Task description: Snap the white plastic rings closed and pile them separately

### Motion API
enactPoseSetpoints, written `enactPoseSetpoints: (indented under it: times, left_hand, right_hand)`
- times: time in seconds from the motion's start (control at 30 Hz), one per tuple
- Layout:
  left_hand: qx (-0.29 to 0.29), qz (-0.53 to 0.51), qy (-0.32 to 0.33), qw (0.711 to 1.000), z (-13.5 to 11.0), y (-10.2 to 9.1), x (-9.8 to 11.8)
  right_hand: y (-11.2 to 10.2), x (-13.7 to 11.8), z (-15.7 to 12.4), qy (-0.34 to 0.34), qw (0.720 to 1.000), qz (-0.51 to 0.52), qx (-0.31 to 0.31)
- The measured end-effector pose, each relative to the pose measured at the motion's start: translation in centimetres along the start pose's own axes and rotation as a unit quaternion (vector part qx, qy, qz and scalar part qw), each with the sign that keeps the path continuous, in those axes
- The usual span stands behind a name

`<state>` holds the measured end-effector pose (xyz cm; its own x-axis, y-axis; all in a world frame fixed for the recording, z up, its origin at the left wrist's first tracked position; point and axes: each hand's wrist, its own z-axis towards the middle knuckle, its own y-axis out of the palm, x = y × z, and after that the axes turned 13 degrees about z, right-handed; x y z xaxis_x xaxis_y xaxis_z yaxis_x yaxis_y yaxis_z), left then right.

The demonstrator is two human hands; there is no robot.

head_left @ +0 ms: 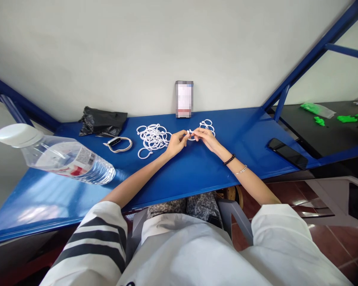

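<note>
Between my two hands is a white plastic curtain ring (191,139), its knobbed ends near my fingertips. My left hand (178,142) pinches one side of it, thumb against fingers. The other side is pinched by my right hand (206,138), which wears a dark beaded bracelet and a silver bangle at the wrist. A tangled pile of white curtain rings (154,137) lies just left of my left hand. Several more rings (208,123) lie behind my right hand, partly hidden by it.
A phone (184,99) leans on the wall at the back of the blue table (173,178). Leftward are a black plastic bag (103,121), a smartwatch (118,144) and a water bottle (74,159). Another phone (287,153) lies right. Green pieces (318,120) and a person's hand appear at far right.
</note>
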<state>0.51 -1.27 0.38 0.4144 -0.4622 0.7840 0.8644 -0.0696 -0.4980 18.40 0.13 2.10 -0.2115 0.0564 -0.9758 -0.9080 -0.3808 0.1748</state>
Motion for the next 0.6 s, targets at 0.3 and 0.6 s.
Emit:
enactPoseSetpoints:
  times: [0.3, 0.6]
  left_hand:
    - [-0.118, -0.180, -0.050, 0.975, 0.8, -0.7, 0.2]
    - [-0.170, -0.250, -0.069, 0.951, 0.8, -1.0, -0.2]
  right_hand:
    - [-0.5, -0.3, 0.0, -0.012, 0.999, 0.013, -0.041]
    - [-1.2, -0.2, 0.0, 0.002, 0.993, -0.029, -0.118]
